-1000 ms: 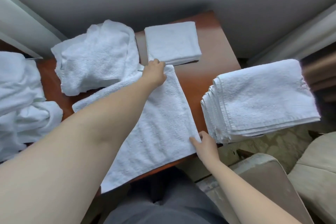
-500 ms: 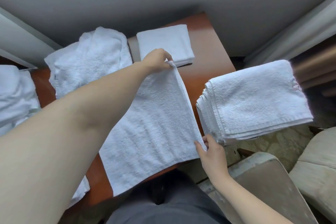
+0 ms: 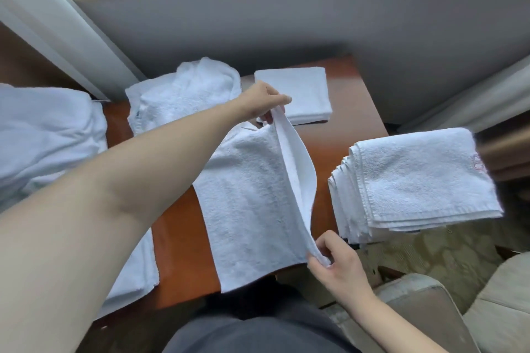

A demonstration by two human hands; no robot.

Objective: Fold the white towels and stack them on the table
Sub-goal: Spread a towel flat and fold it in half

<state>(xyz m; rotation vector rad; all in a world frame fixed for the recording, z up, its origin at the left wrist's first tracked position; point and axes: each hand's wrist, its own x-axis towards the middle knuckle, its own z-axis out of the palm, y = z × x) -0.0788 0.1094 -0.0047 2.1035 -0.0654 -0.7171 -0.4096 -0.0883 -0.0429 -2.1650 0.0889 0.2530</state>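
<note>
A white towel (image 3: 243,203) lies spread on the brown wooden table (image 3: 180,238), its near end hanging over the front edge. My left hand (image 3: 262,100) pinches its far right corner and my right hand (image 3: 334,262) pinches its near right corner. Between them the right edge is lifted off the table and curls leftward. A small folded white towel (image 3: 298,92) lies at the table's far edge, just beyond my left hand. A stack of several folded white towels (image 3: 415,180) sits at the right, jutting past the table's edge.
A crumpled heap of white towels (image 3: 183,94) lies at the far left of the table, more white cloth (image 3: 46,135) piles up further left, and another towel (image 3: 134,275) hangs at the near left. A grey wall (image 3: 286,23) backs the table. Beige cushions (image 3: 499,304) sit at the lower right.
Both hands have gripped the towel's right corners and raised that edge off the table, turning it leftward. The camera has tilted up and shows more wall.
</note>
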